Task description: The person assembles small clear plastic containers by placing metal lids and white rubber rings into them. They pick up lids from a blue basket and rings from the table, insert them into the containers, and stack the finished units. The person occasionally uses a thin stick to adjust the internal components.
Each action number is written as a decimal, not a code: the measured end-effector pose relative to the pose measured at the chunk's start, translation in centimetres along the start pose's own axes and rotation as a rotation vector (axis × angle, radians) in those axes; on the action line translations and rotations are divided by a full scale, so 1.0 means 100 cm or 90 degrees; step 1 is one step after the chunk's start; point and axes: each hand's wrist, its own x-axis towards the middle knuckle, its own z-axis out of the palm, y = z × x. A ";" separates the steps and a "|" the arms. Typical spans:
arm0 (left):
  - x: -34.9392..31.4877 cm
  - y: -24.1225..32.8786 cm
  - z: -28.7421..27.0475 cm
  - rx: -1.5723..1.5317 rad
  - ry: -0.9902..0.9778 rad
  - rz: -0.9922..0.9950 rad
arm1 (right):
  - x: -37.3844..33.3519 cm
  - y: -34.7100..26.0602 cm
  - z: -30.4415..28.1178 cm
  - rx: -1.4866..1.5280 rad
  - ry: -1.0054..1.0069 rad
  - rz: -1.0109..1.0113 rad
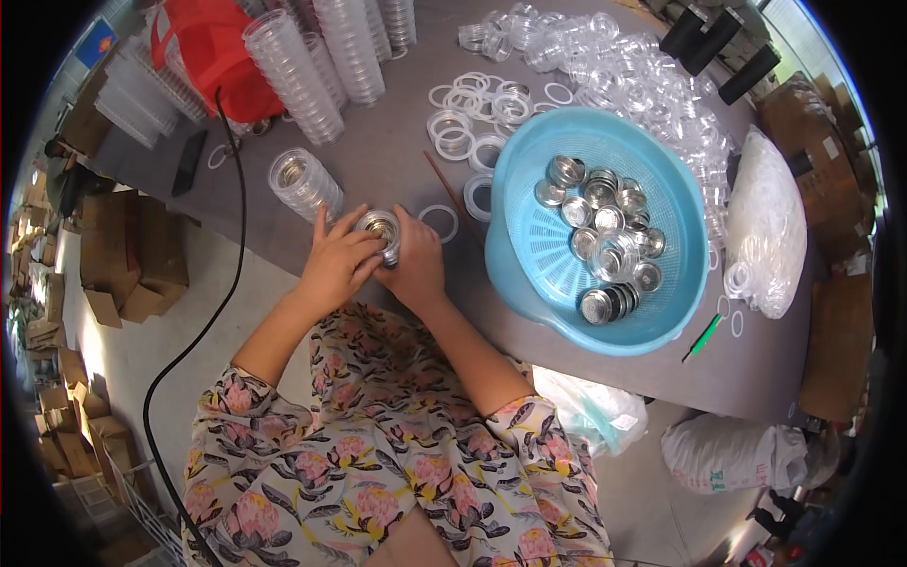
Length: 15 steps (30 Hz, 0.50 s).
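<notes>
Both hands meet at the near edge of a grey table [378, 156]. My left hand [335, 263] and my right hand [416, 265] together grip a small round clear case with a metal cup inside [380, 230]. A short stack of finished clear cases [304, 184] lies on its side just left of the hands. One white ring [438, 223] lies right of my right hand. A light blue basket [529, 255] to the right holds several metal cups [605, 227].
Tall stacks of clear lids [293, 76] and a red basket [213, 52] stand at the back left. Loose white rings [477, 109] and clear cases [624, 71] cover the far table. A white bag [770, 222] lies right. A black cable [236, 189] runs down to the floor.
</notes>
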 end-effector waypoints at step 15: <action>0.021 -0.030 -0.085 0.135 0.366 -0.101 | 0.002 -0.004 -0.006 -0.070 -0.024 -0.005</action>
